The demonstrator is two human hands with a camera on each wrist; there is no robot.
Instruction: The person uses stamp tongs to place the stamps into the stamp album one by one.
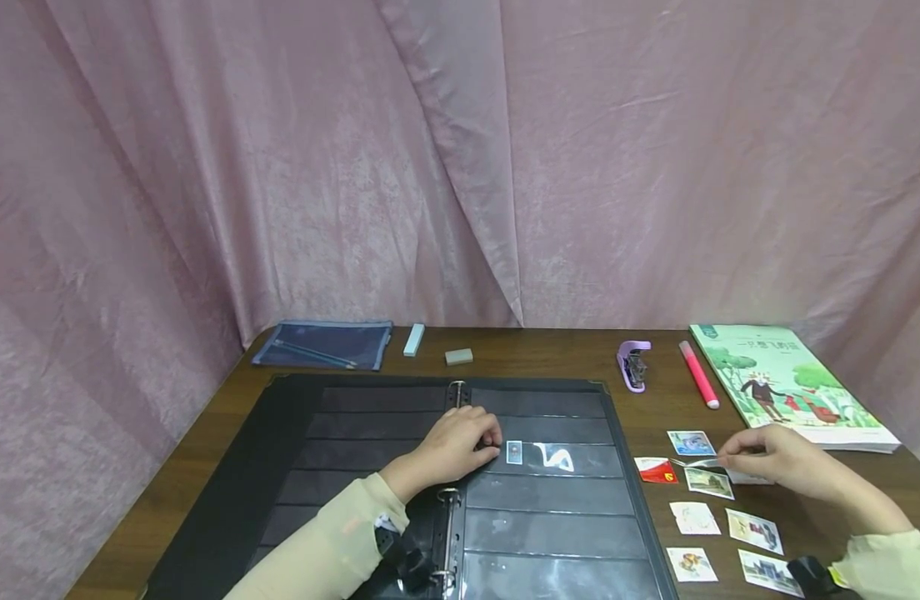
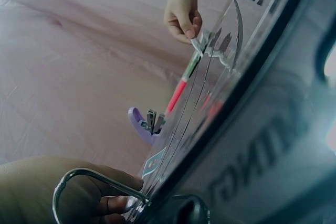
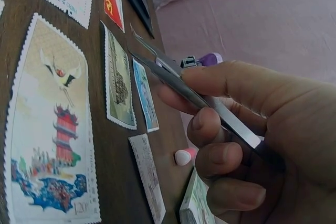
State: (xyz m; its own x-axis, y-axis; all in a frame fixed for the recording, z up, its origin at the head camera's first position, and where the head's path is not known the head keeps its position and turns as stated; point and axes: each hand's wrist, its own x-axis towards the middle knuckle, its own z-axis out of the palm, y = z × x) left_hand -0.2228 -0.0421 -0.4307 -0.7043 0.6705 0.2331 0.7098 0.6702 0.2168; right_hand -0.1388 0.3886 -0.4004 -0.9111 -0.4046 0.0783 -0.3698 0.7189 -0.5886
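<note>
My right hand (image 1: 793, 467) holds metal tweezers (image 3: 181, 85) between thumb and fingers. In the right wrist view their bent tips stand apart with nothing between them, close to a stamp with a building (image 3: 118, 80). Around them on the table lie a red stamp (image 1: 657, 471), a blue stamp (image 1: 691, 442) and several others, one showing a crane and a red tower (image 3: 58, 124). My left hand (image 1: 456, 440) rests on the open black stamp album (image 1: 550, 496) near its rings, fingers loosely bent. Just right of it, a small stamp (image 1: 514, 452) sits on the right page.
Behind the album are a blue mesh pouch (image 1: 332, 343), a light blue strip (image 1: 413, 340) and a grey eraser (image 1: 458, 357). A purple hole punch (image 1: 634, 367), a pink marker (image 1: 698, 375) and a green book (image 1: 790, 379) stand at the right. Pink curtain (image 1: 460, 167) hangs behind.
</note>
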